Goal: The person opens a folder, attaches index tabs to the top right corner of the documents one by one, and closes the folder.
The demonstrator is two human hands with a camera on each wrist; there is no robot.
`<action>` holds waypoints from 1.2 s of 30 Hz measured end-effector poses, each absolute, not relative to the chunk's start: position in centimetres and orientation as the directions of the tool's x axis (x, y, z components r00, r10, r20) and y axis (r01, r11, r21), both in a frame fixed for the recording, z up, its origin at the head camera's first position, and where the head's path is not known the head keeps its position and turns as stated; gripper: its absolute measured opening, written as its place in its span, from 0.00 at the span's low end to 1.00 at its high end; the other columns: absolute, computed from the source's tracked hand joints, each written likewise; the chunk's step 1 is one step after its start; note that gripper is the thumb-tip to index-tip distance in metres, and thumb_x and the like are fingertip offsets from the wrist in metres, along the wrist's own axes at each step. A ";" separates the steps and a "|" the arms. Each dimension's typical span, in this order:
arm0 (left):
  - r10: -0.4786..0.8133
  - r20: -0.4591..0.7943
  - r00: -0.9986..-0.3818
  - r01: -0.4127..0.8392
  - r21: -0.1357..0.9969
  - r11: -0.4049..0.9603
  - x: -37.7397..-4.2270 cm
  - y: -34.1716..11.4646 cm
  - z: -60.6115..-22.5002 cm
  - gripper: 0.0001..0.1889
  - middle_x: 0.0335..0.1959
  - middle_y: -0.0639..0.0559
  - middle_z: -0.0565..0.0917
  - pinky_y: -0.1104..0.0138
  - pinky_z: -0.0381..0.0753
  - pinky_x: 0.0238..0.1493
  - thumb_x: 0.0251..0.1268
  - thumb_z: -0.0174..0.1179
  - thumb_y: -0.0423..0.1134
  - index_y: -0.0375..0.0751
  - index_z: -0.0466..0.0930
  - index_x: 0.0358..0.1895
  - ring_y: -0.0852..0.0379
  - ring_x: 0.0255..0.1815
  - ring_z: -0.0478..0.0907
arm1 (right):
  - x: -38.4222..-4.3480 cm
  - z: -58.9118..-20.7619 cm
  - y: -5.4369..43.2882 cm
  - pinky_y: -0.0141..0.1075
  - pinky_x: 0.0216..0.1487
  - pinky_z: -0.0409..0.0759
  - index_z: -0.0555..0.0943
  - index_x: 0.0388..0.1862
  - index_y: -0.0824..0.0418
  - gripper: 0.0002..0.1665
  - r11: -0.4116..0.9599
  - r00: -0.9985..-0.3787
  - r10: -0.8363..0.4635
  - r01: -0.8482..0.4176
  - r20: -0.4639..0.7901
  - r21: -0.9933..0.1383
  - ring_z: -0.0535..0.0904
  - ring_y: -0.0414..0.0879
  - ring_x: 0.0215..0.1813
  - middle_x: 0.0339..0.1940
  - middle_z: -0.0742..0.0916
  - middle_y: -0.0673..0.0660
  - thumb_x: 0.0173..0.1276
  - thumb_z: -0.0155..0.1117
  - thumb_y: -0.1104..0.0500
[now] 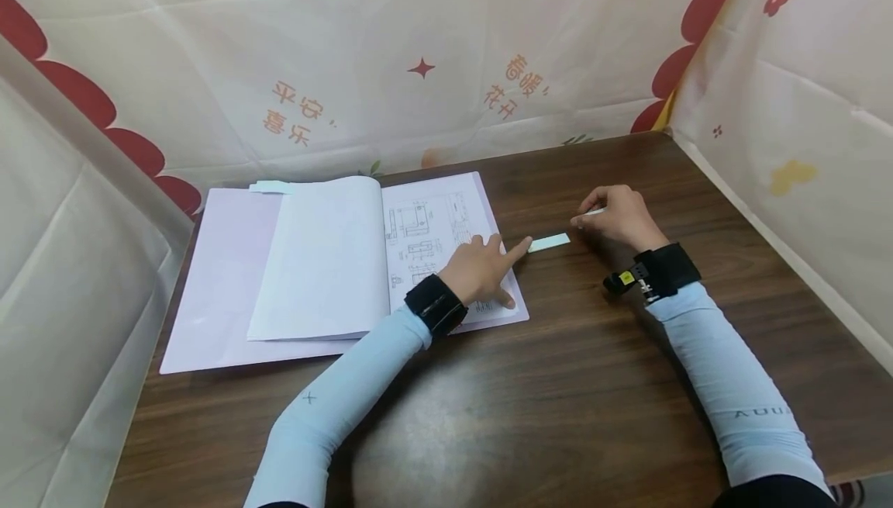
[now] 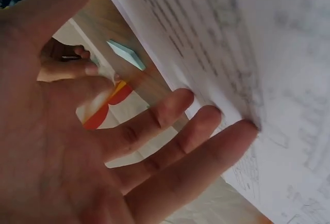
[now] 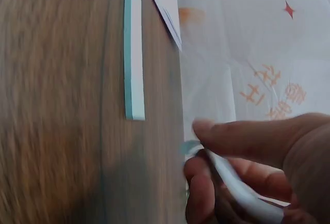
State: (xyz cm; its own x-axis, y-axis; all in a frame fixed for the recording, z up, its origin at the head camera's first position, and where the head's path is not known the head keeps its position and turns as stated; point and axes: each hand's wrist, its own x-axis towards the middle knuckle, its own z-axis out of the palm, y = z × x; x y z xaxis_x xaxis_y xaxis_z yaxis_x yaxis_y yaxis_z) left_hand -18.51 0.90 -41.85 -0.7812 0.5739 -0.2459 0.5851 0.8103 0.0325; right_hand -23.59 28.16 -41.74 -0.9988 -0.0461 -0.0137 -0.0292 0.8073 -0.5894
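Note:
An open folder [image 1: 209,275] of printed sheets lies on the table, its right-hand page [image 1: 446,205] carrying technical drawings. My left hand [image 1: 477,267] rests on that page with fingers spread, its fingertips touching the paper in the left wrist view. One outstretched finger reaches past the folder's edge to a slim, pale green pad of sticky notes [image 1: 549,243]. Above the table, to the right of the pad, my right hand [image 1: 621,217] pinches a thin, pale curved strip [image 3: 234,182], probably a sticky note, between thumb and fingers. Part of the strip is hidden by the hand.
A pale green strip [image 1: 270,187] sticks out at the folder's top left. The dark wooden table [image 1: 446,430] extends in front of the folder and to its right. Printed cloth [image 1: 418,19] hangs along the back and both sides.

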 end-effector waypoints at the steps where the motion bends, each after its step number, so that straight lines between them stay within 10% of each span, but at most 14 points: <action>1: 0.577 -0.241 -0.780 0.584 0.052 0.810 -18.3 0.6 -41.9 0.55 0.74 0.44 0.70 0.58 0.80 0.57 0.61 0.69 0.65 0.63 0.44 0.85 0.46 0.63 0.73 | -23.5 -41.8 27.9 0.48 0.47 0.74 0.83 0.49 0.64 0.15 0.808 -0.999 -0.053 -0.040 -0.005 -0.588 0.76 0.59 0.48 0.49 0.84 0.67 0.72 0.68 0.54; 13: 0.605 -0.108 -0.789 0.594 0.116 0.796 -15.4 -5.1 -43.5 0.38 0.63 0.46 0.77 0.53 0.82 0.54 0.65 0.68 0.59 0.48 0.68 0.75 0.48 0.57 0.75 | -24.1 -41.7 23.8 0.42 0.40 0.75 0.85 0.43 0.60 0.06 0.781 -0.978 -0.206 -0.186 0.035 -0.597 0.77 0.55 0.43 0.42 0.86 0.62 0.73 0.65 0.60; 21: 0.588 -0.104 -0.803 0.576 0.120 0.808 -15.2 -6.5 -43.9 0.36 0.63 0.46 0.77 0.47 0.81 0.57 0.66 0.66 0.62 0.50 0.72 0.71 0.45 0.63 0.74 | -31.4 -41.9 18.0 0.57 0.66 0.71 0.85 0.43 0.61 0.08 0.687 -0.968 -0.252 -0.171 -0.010 -0.706 0.75 0.59 0.65 0.57 0.85 0.62 0.69 0.71 0.59; 36: 0.591 -0.099 -0.801 0.581 0.112 0.806 -15.5 -6.6 -44.3 0.35 0.61 0.46 0.77 0.51 0.81 0.54 0.65 0.67 0.63 0.49 0.75 0.69 0.46 0.59 0.74 | -39.8 -44.4 12.9 0.27 0.39 0.85 0.88 0.50 0.64 0.11 0.566 -0.987 -0.016 0.120 -0.157 -0.816 0.87 0.45 0.40 0.53 0.86 0.61 0.71 0.67 0.63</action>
State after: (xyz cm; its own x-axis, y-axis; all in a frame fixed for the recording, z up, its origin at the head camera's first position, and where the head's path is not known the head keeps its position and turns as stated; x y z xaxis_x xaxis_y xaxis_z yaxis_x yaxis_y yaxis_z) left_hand -15.47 -6.62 -44.30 -0.8008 0.5908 -0.0986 0.5810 0.8062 0.1117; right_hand -39.83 12.92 -44.40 -0.9875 -0.0162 -0.1570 0.1204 0.5659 -0.8157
